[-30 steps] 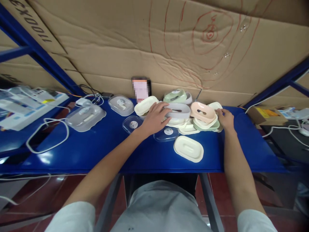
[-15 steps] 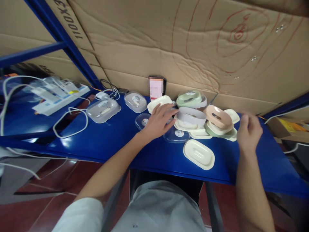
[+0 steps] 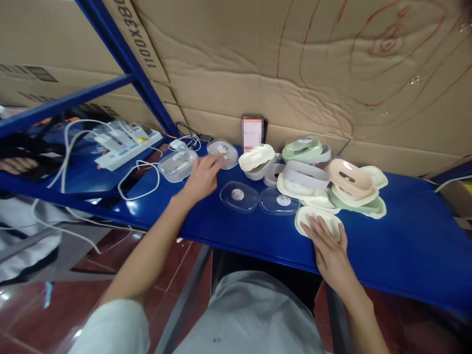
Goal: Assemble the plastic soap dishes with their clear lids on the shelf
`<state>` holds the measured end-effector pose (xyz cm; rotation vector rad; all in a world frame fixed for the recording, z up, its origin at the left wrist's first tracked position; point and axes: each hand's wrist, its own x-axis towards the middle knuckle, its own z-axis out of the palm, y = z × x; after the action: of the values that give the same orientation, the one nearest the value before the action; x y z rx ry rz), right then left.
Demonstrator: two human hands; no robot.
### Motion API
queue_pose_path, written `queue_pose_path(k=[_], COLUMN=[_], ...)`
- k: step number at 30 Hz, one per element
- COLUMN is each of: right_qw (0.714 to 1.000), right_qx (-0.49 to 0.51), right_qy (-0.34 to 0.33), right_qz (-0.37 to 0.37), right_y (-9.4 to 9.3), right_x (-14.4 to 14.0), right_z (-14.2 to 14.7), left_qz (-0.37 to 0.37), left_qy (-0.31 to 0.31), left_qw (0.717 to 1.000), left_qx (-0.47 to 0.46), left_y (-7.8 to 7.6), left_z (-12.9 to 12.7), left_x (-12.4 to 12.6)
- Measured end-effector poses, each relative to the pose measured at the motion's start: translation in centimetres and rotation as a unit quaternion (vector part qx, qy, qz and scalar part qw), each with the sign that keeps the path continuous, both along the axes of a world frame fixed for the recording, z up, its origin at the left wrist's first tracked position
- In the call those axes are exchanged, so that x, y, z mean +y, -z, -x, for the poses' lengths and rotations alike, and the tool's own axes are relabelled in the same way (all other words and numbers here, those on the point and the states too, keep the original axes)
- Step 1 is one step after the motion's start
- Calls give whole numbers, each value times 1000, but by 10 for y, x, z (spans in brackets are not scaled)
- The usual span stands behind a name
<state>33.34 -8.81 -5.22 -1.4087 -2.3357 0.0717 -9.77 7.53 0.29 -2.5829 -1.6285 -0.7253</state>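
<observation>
My right hand point(image 3: 328, 246) lies with its fingers spread over a cream oval tray point(image 3: 300, 221) at the table's front edge. My left hand point(image 3: 202, 179) is open, its fingertips at the near side of a clear-covered box point(image 3: 222, 149) with a round sticker; whether they touch it I cannot tell. Just behind its wrist is another clear-covered box point(image 3: 171, 167). Two clear covers point(image 3: 239, 202) lie flat between my hands. Behind them, another cream tray point(image 3: 257, 157) rests tilted on a grey oval piece. A lilac oval ring point(image 3: 308, 177) sits on cream trays.
A peach oval piece point(image 3: 356, 179) and a green one point(image 3: 302, 149) sit among stacked parts at the right and back. A phone point(image 3: 252, 132) leans on the cardboard point(image 3: 221, 73). To the left are a power strip point(image 3: 123, 158), white cables, a blue frame post and another person's hand point(image 3: 18, 165).
My left hand has moved left from the cream tray towards the clear-covered boxes. My right hand has come down from the right onto the front cream tray. The view has shifted.
</observation>
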Motion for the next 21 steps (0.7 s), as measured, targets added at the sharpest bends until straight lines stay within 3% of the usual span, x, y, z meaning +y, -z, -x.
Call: queue_pose_path(k=[3, 5, 12, 16, 21], right_qw=[1000, 999, 997, 996, 995], right_qx=[7, 18, 17, 4, 32], right_qy=[9, 18, 32, 31, -16], right_qz=[-23, -42, -65, -87, -96], right_y=[1, 3, 5, 3, -14], right_x=[-5, -9, -7, -6, 2], right_z=[0, 0, 5, 8, 35], left_qz=[32, 53, 62, 50, 12], left_qy=[-25, -27, -3, -38, -94], left_qw=[998, 996, 996, 997, 984], left_qx=[41, 70, 57, 34, -149], left_y=[-14, -16, 1, 14, 24], left_z=[20, 30, 38, 34, 21], left_x=[52, 64, 27, 19, 7])
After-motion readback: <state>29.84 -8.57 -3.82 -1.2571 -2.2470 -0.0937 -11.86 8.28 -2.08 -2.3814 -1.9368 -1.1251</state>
